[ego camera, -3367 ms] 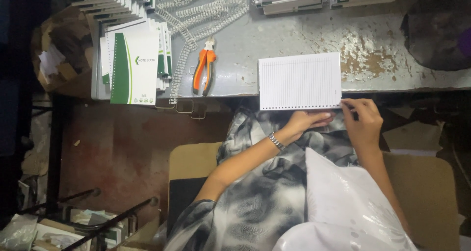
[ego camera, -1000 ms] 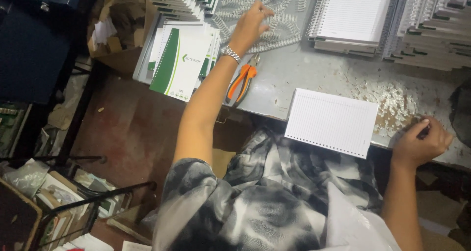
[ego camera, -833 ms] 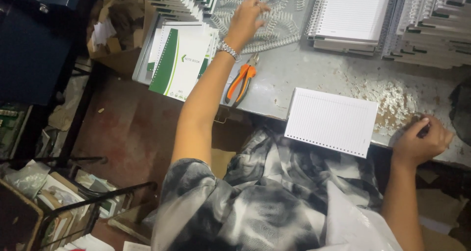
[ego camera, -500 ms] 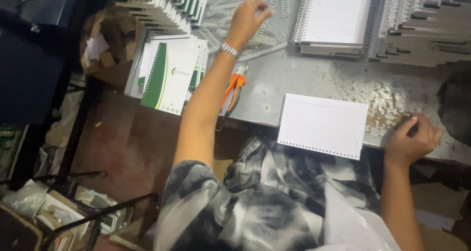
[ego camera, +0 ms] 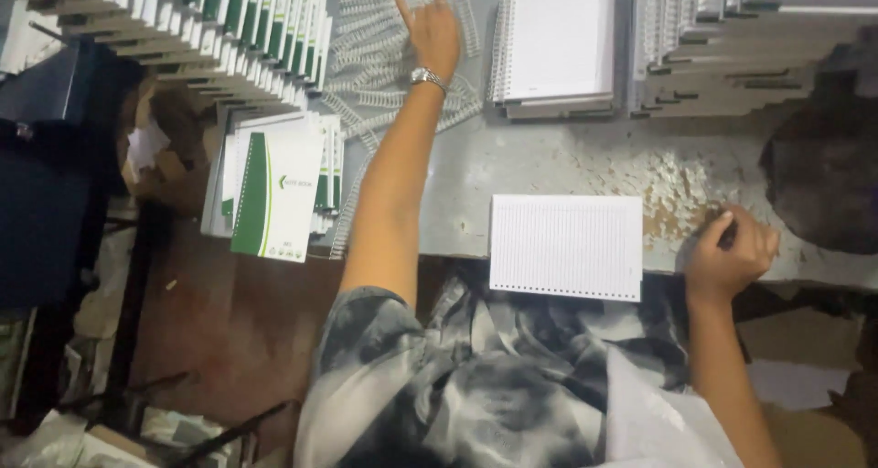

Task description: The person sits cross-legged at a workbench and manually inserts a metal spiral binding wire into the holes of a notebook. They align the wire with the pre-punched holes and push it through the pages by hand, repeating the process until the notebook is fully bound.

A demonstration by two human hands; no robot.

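Observation:
My left hand [ego camera: 432,31], with a watch on the wrist, reaches far out over a pile of white spiral binding coils [ego camera: 384,56] at the back of the grey worktable [ego camera: 540,161]; its fingers rest among the coils, and whether it grips one I cannot tell. My right hand [ego camera: 732,253] is curled in a fist at the table's front edge, on the right. Between my arms lies a punched stack of lined white sheets [ego camera: 565,246], its holes toward me.
A stack of green-and-white notebook covers [ego camera: 274,189] lies at the left edge. Fanned notebooks [ego camera: 183,20] run along the back left. Bound spiral notebooks [ego camera: 558,43] and further stacks [ego camera: 732,47] sit at the back. Paper punchings [ego camera: 677,180] litter the table.
My left hand went from my lap up to the coil pile and has pushed deeper into it. My right hand stayed near the table's edge. The view shifted and the orange pliers are now hidden.

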